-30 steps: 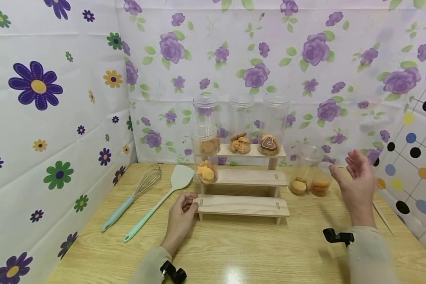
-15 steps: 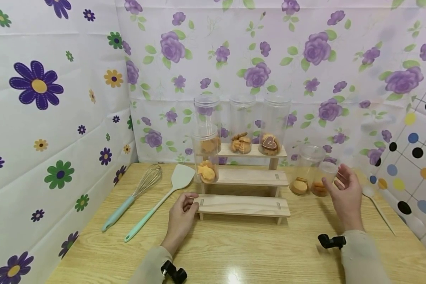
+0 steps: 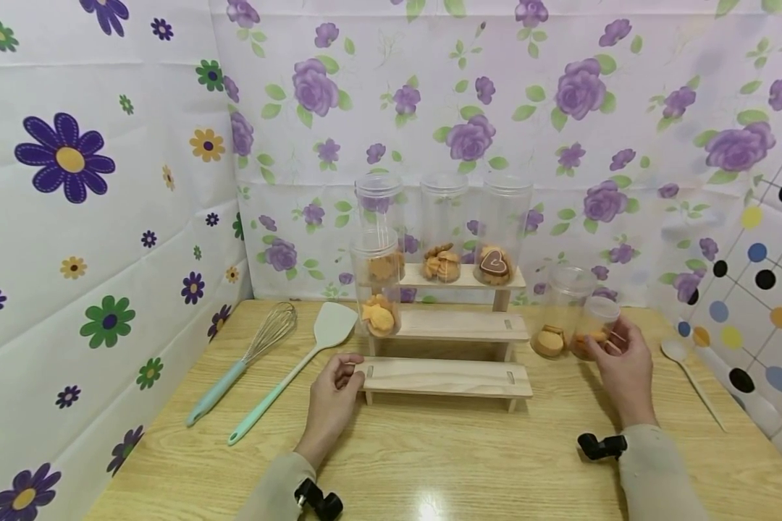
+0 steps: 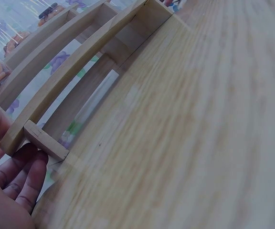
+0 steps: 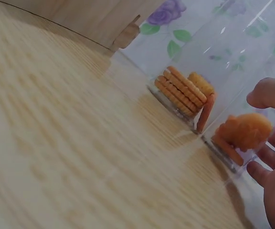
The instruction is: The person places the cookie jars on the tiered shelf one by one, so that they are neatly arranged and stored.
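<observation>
My left hand [image 3: 334, 391] grips the left end of the lowest board of a three-step wooden display stand [image 3: 446, 375]; in the left wrist view its fingers [image 4: 30, 183] curl beneath that end. On the right, my right hand [image 3: 625, 369] holds a short clear jar [image 3: 602, 311] of orange-brown cookies, its thumb across the front and fingers at the right side. The jar stands upright on the table. Close at its left is a taller clear jar [image 3: 568, 297] with round sandwich cookies. In the right wrist view the cookies [image 5: 242, 131] lie beside my thumb.
Three tall cookie jars, among them a heart-cookie jar [image 3: 505, 231], stand on the top step. Another jar [image 3: 376, 282] is at the middle step's left end. A whisk [image 3: 244, 362] and a spatula [image 3: 334, 325] lie left, a spoon [image 3: 694, 380] right. Patterned cloth [image 3: 391, 116] hangs behind.
My right hand has moved left and down from beside the short jar, and its fingers have come round it. The left hand and the stand keep their places.
</observation>
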Available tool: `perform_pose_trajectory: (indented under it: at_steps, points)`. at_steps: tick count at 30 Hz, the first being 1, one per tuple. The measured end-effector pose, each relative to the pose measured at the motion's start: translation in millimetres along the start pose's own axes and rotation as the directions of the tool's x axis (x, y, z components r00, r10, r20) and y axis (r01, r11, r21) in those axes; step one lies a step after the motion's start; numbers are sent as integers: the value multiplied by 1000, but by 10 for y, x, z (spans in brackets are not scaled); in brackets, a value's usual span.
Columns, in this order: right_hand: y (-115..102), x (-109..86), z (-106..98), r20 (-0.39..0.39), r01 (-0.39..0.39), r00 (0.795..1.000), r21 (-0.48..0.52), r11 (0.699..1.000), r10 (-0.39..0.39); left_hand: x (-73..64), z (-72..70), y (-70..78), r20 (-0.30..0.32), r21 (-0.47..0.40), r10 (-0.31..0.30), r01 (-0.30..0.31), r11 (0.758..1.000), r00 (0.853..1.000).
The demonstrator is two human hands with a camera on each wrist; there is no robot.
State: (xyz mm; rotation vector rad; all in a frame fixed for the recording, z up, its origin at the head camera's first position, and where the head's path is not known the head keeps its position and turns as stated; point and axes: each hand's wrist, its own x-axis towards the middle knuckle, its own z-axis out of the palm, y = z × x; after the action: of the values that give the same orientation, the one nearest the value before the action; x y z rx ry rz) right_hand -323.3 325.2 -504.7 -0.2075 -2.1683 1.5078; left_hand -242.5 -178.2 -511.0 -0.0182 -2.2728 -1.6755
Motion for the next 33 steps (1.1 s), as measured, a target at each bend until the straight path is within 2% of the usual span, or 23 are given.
perform_pose_trajectory:
  at_steps: [4,9,18,26,33]
  points:
    - [63,7,25,11,21,1000,-23,1000,-20,2,-6,-6,3,-1,-9,9,1000,1000]
    - [79,9,49,11,43,999,-3,999,-43,-3,-12,-5,0,-7,-8,8,1000,1000]
    - [69,-2,31,-29,-14,999,-12,1000,13,-9,-8,17,1,-26,-6,6,1000,1000]
    - [12,12,-29,-84,-40,995,103,994,49,-8,-10,8,1,-24,-8,8,1000,1000]
    - [-82,25,-147,-96,-119,985,222,968,143,7,-1,-10,-2,-20,-11,11,1000,1000]
